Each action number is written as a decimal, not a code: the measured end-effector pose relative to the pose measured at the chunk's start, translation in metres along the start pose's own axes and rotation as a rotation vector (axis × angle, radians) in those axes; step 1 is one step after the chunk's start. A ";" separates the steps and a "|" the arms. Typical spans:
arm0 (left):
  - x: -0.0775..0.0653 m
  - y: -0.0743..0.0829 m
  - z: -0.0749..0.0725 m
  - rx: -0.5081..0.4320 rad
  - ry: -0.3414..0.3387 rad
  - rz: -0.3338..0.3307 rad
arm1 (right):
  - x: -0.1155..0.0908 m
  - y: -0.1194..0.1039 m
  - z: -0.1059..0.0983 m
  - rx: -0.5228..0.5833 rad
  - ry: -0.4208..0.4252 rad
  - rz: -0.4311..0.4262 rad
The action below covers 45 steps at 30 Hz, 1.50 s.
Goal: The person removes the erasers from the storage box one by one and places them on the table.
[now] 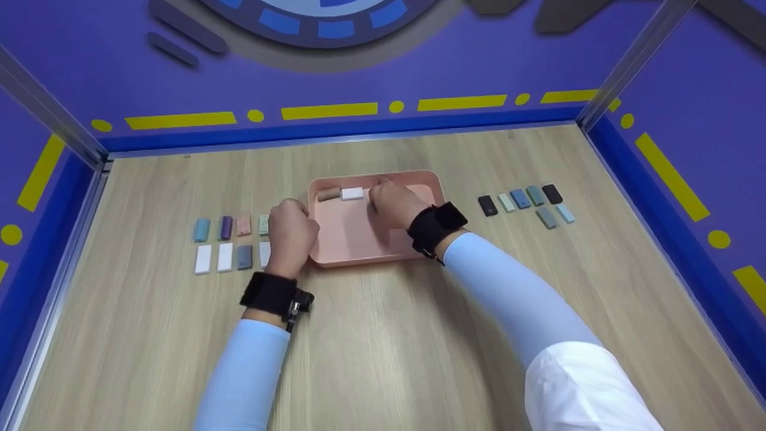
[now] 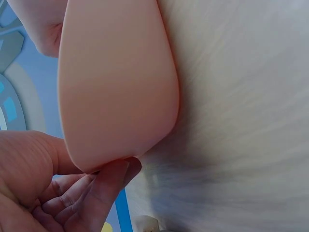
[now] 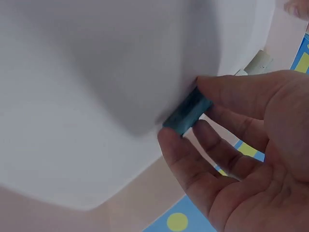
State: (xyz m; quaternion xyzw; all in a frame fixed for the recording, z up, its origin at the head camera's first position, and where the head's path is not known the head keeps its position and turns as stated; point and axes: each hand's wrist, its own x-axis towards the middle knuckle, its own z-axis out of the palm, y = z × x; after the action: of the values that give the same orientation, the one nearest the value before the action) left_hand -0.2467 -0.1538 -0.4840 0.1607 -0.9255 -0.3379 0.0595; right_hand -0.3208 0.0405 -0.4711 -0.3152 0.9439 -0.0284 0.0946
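A shallow pink tray (image 1: pixel 353 261) sits on the table in front of me. My left hand (image 1: pixel 292 233) pinches its left wall between thumb and fingers; the left wrist view shows this grip close up at the tray's edge. Over the tray's far inside part, my right hand (image 1: pixel 396 205) holds a small teal block (image 3: pixel 187 114) between thumb and fingertips, low beside the far wall. The head view hides that block behind the hand. Left of it in the tray, a white block (image 1: pixel 352 193) and a brown block (image 1: pixel 328 194) lie end to end along the far wall.
Left of the tray, two rows of small blocks lie on the table, among them a purple block (image 1: pixel 225 228) and a white block (image 1: pixel 203 259); my left hand partly covers some. Several more, including a black block (image 1: pixel 488 205), lie to the right. Blue-purple panels (image 1: pixel 359 129) border the table.
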 end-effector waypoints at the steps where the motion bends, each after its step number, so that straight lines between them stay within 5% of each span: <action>1: 0.000 0.000 0.000 0.004 0.002 0.001 | -0.001 0.000 -0.001 0.003 -0.002 0.008; 10: 0.000 0.000 0.001 0.002 0.004 0.011 | -0.013 -0.002 -0.004 -0.089 -0.029 -0.064; 22: -0.001 0.001 0.001 -0.005 0.004 0.007 | -0.037 0.021 -0.027 0.072 0.038 -0.065; 35: -0.001 0.000 0.001 0.007 0.003 -0.002 | -0.088 0.092 -0.045 0.235 0.176 0.142; 45: -0.001 0.001 0.001 0.004 0.012 0.010 | -0.131 0.146 -0.045 0.249 0.233 0.327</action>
State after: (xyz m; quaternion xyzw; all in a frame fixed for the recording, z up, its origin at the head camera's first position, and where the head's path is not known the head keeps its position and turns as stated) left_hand -0.2459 -0.1517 -0.4842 0.1584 -0.9265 -0.3349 0.0664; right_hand -0.3128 0.2353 -0.4221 -0.1388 0.9761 -0.1653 0.0265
